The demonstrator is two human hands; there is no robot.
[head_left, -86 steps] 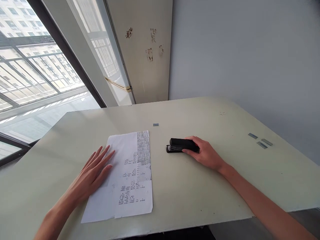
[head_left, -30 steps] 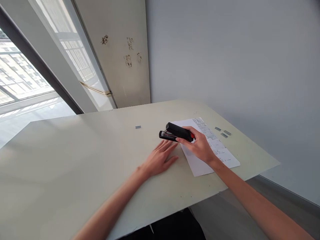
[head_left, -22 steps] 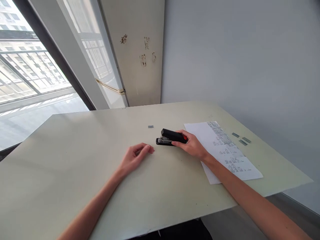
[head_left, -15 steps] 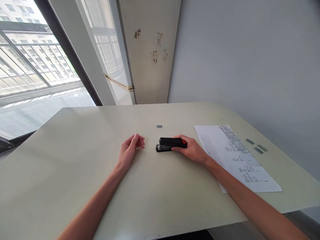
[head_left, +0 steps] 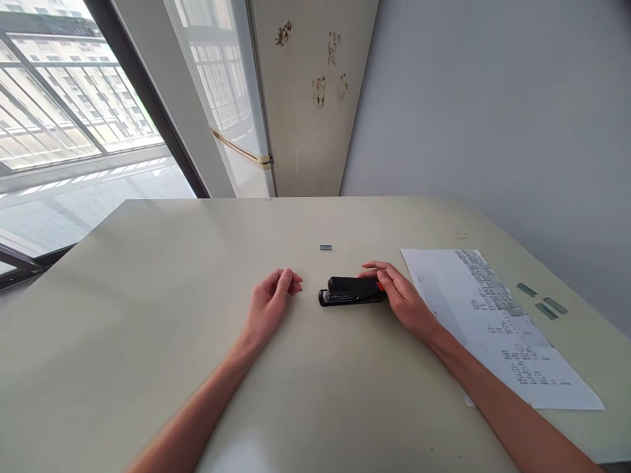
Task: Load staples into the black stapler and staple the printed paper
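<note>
Touching the black stapler with the right hand

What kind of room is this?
Maybe a study or small office, though I can't be sure: a stapler and printed paper are on a big table, beside a window letting in daylight.

The paper, earlier at left under the left hand, lies at right, partly hidden by the right forearm and near the three strips. The left hand, flat before, is loosely curled just left of the stapler. The stapler, lifted and tilted a second ago, sits level on the table. The right hand has loosened, fingers extended along the far side.
</note>
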